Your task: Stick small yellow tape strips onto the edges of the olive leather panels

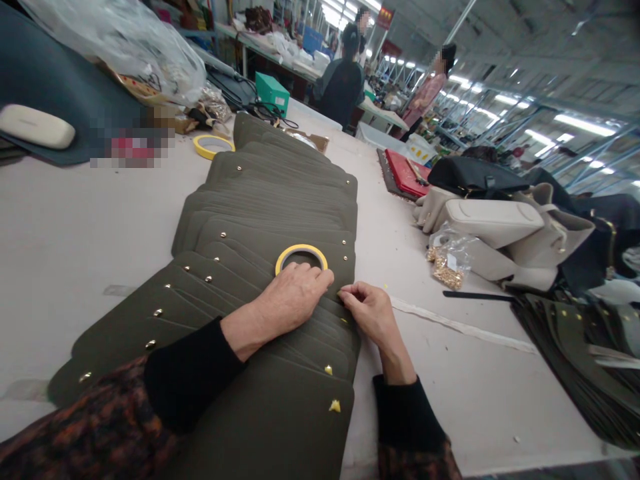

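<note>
Evidently, left hand (293, 293) has its fingers curled over the near rim of a yellow tape roll (301, 249), which is on the fanned olive panels (280, 210); that part of the roll is hidden. Right hand (370, 312): thumb and forefinger pressed together at the panels' right edge; whether anything sits between them, cannot tell. Nearest panel cut off by the lower frame edge, partly covered by the left sleeve (195, 373). Dark stack (555, 360) on table (440, 387) runs out of frame at right.
</note>
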The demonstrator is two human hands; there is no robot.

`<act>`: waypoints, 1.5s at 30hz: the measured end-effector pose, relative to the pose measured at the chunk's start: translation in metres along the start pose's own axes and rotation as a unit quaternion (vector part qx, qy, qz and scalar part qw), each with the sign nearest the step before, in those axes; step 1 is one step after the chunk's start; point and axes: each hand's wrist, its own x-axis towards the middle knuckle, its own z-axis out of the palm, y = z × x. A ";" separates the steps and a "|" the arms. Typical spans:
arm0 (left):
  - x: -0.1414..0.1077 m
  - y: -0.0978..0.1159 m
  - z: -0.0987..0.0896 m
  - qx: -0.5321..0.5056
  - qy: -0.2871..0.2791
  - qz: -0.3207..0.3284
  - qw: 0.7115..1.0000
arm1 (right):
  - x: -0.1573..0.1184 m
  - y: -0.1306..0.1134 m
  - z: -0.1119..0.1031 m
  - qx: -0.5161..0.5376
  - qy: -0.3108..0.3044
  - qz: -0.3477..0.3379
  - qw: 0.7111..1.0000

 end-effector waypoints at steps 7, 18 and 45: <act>0.000 0.001 0.002 0.002 -0.004 -0.006 1.000 | -0.003 -0.001 0.004 -0.149 0.042 -0.054 0.986; -0.001 0.000 -0.002 -0.027 0.016 0.011 0.999 | -0.013 0.003 0.002 -0.242 0.016 -0.218 0.945; -0.008 -0.007 -0.008 -0.109 0.115 0.042 0.986 | -0.016 -0.024 -0.003 0.032 0.078 -0.274 0.958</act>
